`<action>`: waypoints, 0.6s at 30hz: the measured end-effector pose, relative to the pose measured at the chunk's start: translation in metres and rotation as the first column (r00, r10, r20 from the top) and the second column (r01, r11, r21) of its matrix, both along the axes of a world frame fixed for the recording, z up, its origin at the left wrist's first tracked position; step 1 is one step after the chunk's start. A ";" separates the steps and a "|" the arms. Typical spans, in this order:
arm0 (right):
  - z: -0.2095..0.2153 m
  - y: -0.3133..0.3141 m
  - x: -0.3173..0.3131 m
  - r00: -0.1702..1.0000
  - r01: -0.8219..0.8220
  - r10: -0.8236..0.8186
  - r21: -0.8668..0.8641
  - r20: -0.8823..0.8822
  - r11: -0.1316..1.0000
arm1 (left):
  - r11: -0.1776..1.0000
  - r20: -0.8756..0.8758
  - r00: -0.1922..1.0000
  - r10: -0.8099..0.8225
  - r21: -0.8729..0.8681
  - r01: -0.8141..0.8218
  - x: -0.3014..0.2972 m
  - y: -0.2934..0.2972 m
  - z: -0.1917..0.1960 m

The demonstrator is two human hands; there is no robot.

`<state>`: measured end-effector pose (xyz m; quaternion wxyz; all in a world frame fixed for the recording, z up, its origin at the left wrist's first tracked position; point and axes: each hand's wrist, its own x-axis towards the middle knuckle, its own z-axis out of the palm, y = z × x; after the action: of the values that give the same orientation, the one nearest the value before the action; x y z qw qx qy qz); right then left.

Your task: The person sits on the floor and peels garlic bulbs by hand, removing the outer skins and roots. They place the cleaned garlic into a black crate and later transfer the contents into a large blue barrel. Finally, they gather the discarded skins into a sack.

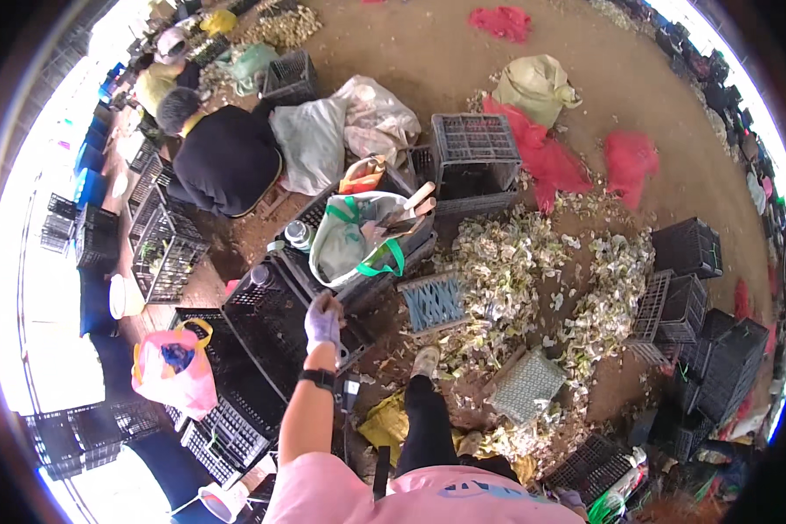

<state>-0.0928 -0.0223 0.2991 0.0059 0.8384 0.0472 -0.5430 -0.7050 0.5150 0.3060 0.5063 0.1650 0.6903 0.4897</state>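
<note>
My left hand, in a thin pale purple glove with a dark watch band at the wrist, reaches forward. Its fingers are curled at the rim of a black plastic crate. Just beyond it, a white tote bag with green handles sits on another crate, wooden tool handles sticking out. Beside the tote stands a bottle. My right hand shows only as a bit of purple glove by the pink shirt at the lower edge; its fingers are hidden.
Leafy trimmings cover the ground ahead and right, around a blue-strapped stool and a woven-top stool. A co-worker in black crouches at far left near full sacks. Stacked crates stand right; a pink bag hangs left.
</note>
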 end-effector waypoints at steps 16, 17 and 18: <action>0.116 0.195 -0.127 0.888 0.409 -0.420 0.095 0.187 0.907 | 0.924 -0.505 0.779 -0.371 -0.284 0.256 -0.074 0.061 -0.056; 0.111 0.195 -0.131 0.879 0.440 -0.450 0.098 0.158 0.893 | 0.900 -0.549 0.715 -0.433 -0.313 0.304 -0.078 0.044 -0.068; 0.109 0.190 -0.132 0.865 0.472 -0.482 0.097 0.138 0.876 | 0.860 -0.432 0.762 -0.483 -0.397 0.320 -0.070 0.034 -0.066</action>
<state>-0.2248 0.1674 0.4079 -0.1499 0.8640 -0.1459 -0.4580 -0.7751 0.5489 0.2400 0.4147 0.3570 0.8139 0.1950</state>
